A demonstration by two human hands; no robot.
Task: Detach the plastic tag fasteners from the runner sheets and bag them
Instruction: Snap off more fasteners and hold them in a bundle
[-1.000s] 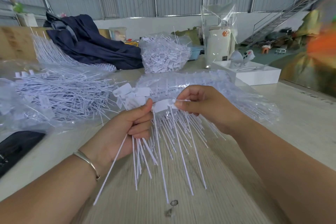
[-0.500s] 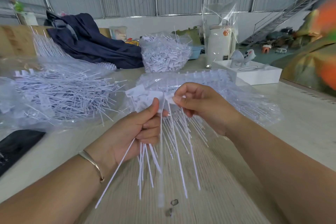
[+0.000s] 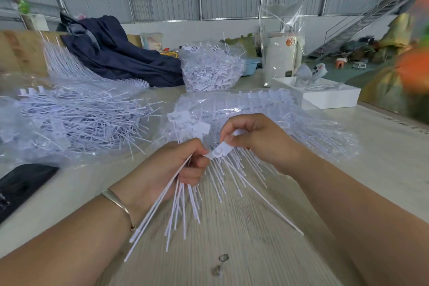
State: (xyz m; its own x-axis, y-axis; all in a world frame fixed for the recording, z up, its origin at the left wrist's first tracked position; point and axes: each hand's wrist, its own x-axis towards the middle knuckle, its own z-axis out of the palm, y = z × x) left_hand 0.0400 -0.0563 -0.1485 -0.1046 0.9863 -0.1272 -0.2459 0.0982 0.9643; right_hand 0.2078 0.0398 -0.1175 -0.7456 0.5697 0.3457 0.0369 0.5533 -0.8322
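My left hand (image 3: 176, 165) grips a bundle of detached white tag fasteners (image 3: 185, 199), their thin tails fanning down over the table and their flat heads (image 3: 188, 121) sticking up above the fist. My right hand (image 3: 257, 139) pinches the flat head of one white fastener (image 3: 220, 151) between thumb and fingers, right beside the left thumb. More white tails (image 3: 241, 169) of the runner sheet spread out below the right hand. A clear bag of loose fasteners (image 3: 76, 118) lies at the left. Another clear bag (image 3: 267, 109) lies behind my hands.
A heap of white tags in plastic (image 3: 213, 69) and a dark blue garment (image 3: 120, 53) lie at the back. A white box (image 3: 329, 95) stands at the right, a black object (image 3: 21, 183) at the left edge. Two small bits (image 3: 220, 263) lie on the wooden table (image 3: 255, 239).
My right hand has twisted and pulled one fastener head down toward my left thumb. The bundle in my left hand has dropped slightly and its tails have swung.
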